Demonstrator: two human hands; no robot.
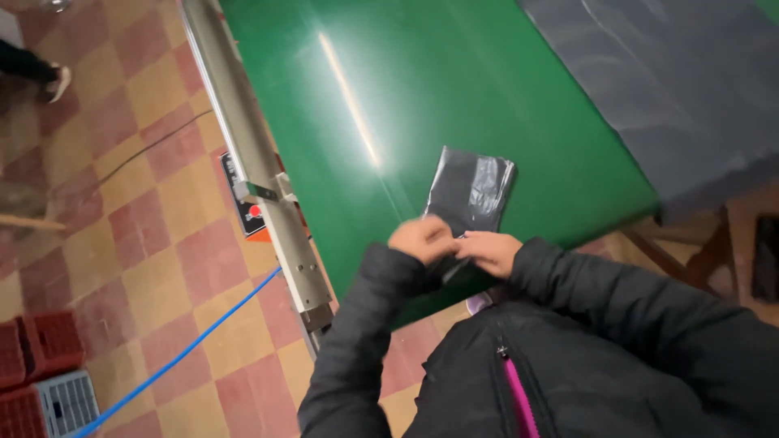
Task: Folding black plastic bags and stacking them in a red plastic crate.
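Observation:
A folded black plastic bag (471,190) lies on the green belt (454,97) near its near edge. My left hand (420,239) pinches the bag's near left corner. My right hand (490,251) grips its near edge just beside the left hand. Both arms wear black puffy sleeves, and the bag's near end is partly hidden under my fingers.
A large sheet of dark grey plastic (673,89) covers the belt's far right. A metal side rail (251,162) with a red button box (250,209) runs along the left. A blue hose (187,345) and red crates (36,357) sit on the tiled floor. Another person's foot (57,81) shows top left.

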